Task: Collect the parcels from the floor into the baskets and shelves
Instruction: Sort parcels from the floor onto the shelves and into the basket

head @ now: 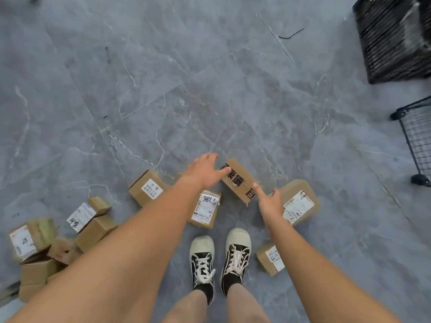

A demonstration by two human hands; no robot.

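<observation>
Both hands are spreading wide over the printed box (238, 181) on the floor, the left hand (203, 170) at its far end and the right hand (270, 201) at its near corner, neither seeming to grip it yet. Closing unevenly could be tipping it onto the "98L" parcel (205, 209) just beside the left wrist; its bold black characters are blurring beyond reading.

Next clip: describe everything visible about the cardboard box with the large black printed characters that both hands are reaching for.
The printed box is plain brown cardboard, oblong, with bold black characters along its top and a tape seam. It lies flat on the grey marbled floor, turned diagonally, just ahead of the shoes. The left hand spreads at its far end and the right hand meets its near corner; neither has closed a grip. It looks closed and undamaged.
</observation>
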